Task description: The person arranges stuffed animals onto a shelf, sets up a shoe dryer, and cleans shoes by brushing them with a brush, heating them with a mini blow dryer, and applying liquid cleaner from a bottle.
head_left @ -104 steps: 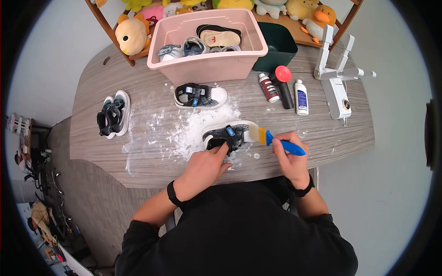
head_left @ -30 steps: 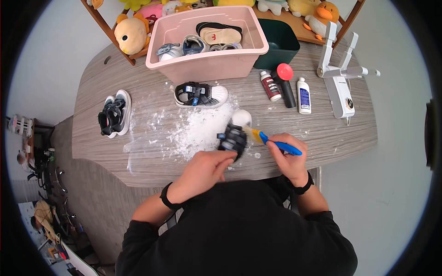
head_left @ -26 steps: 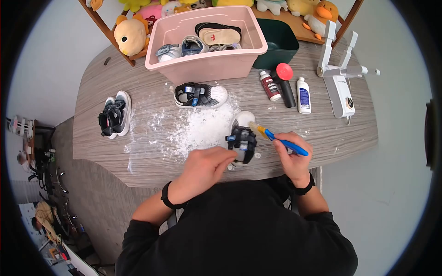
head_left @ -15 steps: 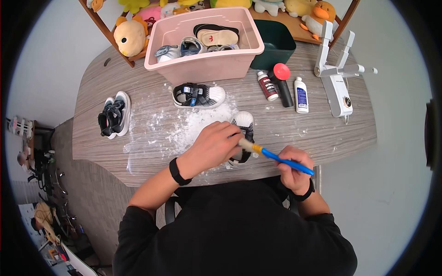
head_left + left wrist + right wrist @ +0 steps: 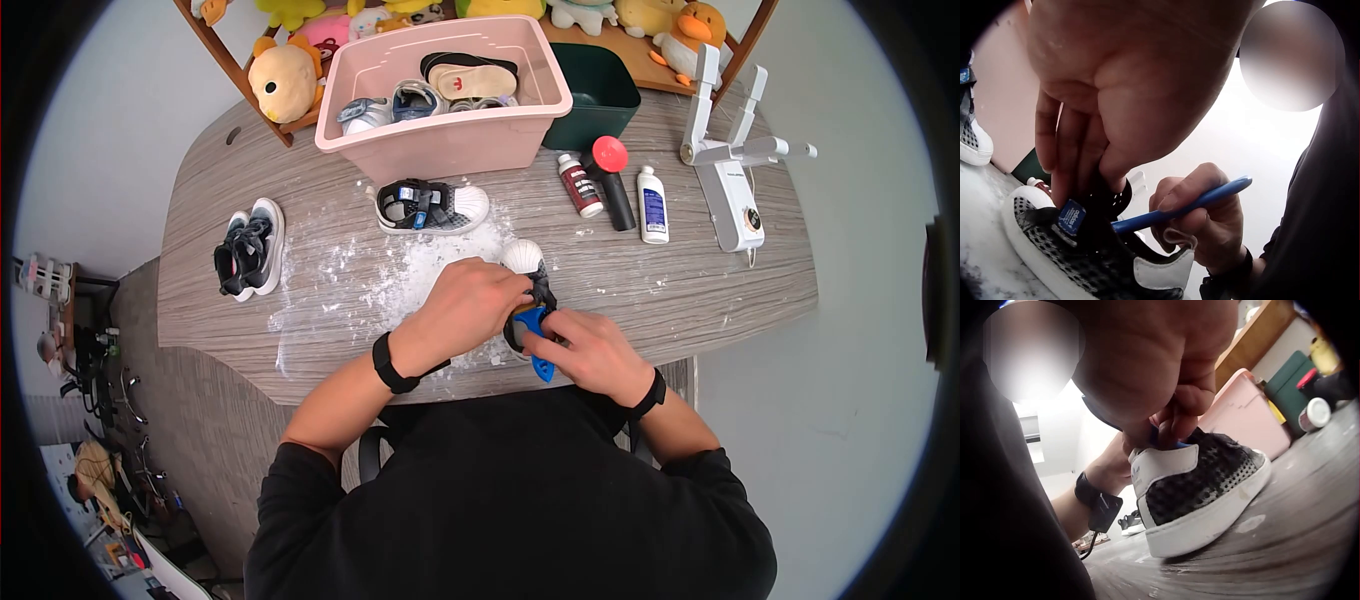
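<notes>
A black-and-white children's sneaker [image 5: 521, 257] stands on the table with its toe pointing away from me. My left hand [image 5: 468, 306] is over its middle, thumb and fingers pinching a dark perforated flap [image 5: 1121, 201] at the shoe's opening. From the heel side my right hand [image 5: 597, 352] grips a blue-handled brush [image 5: 541, 366]. The brush head reaches down into the shoe, its bristles mostly hidden there. In the right wrist view the sneaker's white heel patch [image 5: 1169, 467] is just below my right fingers.
White powder [image 5: 430, 262] covers the table left of the shoe. Behind lie a matching sneaker [image 5: 462, 208] and a pink bin [image 5: 440, 150] of shoes. Two bottles [image 5: 653, 212] and a black tool with a red head [image 5: 610, 155] are at right; another shoe pair [image 5: 262, 250] sits left.
The sneaker has turned from pointing right to pointing away. My left hand has shifted from its heel end to the opening's flap. The brush has gone from the toe into the shoe.
</notes>
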The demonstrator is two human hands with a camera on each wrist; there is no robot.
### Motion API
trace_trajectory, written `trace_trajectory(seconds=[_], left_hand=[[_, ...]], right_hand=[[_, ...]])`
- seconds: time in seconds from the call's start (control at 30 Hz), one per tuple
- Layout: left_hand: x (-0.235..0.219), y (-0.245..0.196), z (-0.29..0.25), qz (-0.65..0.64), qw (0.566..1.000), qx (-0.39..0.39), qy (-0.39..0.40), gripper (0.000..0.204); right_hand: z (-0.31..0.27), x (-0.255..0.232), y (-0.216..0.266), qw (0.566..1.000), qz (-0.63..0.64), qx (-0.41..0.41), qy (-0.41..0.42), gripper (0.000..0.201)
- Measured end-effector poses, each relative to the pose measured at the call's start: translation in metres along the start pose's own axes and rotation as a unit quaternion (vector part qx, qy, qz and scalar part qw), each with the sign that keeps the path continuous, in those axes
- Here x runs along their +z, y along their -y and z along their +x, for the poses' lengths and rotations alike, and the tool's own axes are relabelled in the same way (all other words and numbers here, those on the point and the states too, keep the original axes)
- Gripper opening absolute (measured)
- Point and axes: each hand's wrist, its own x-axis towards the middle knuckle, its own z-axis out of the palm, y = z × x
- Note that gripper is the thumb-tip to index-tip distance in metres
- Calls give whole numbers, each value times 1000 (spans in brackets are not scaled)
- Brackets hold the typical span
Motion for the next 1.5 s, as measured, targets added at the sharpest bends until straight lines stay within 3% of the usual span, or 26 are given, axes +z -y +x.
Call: trace_trajectory(seconds=[0.13,0.2,0.33,0.4,0.53,0.6,0.63,0.7,0.73,0.8,0.83,0.9,1.03,1.23,1.3,1.33,1.4,1.5], left_hand=[[5,2,-3,9,1000,-4,-13,12],[6,2,-4,16,1000,-1,-27,13],[6,2,-5,15,999,1,-30,14],[6,2,-5,21,1000,-1,-22,14],[7,2,-4,23,999,-3,-26,14],[8,3,-5,26,999,-2,-33,14],[8,3,-5,26,999,-2,-33,14],[9,3,-5,23,999,3,-36,15],[8,2,-5,22,999,3,-37,15],[6,0,-4,26,999,-6,-27,15],[6,0,-4,26,999,-6,-28,15],[7,0,-4,14,999,-9,-31,15],[10,4,-6,5,999,-18,-27,14],[10,8,-8,-15,998,-30,-54,14],[11,9,-9,-8,998,-26,-51,15],[12,8,-9,-9,998,-26,-51,15],[12,6,-9,-18,999,-19,-39,15],[10,3,-7,-11,999,-1,-43,15]], right_hand=[[1,9,-4,998,52,23,-29,18],[-1,5,-4,985,154,51,-55,27],[-1,-5,-1,984,139,79,-81,25],[1,-2,-1,998,37,26,-48,22],[1,5,-4,999,37,27,-12,21],[1,2,-5,979,187,70,-49,21],[-1,-1,-4,978,188,70,-49,21],[-6,-8,-2,945,282,161,-50,20],[-5,-7,-2,945,281,161,-50,20],[-2,-3,-4,993,81,41,-70,21],[-1,-2,-3,993,81,41,-70,21],[-1,1,1,1000,18,22,8,28],[-1,3,2,1000,6,0,4,35],[-5,4,1,1000,15,-8,-13,26],[-6,-5,2,978,193,61,-52,20],[-7,-7,1,978,193,62,-52,20],[-8,-10,0,943,293,148,-58,16],[-5,-11,3,945,250,175,-119,11]])
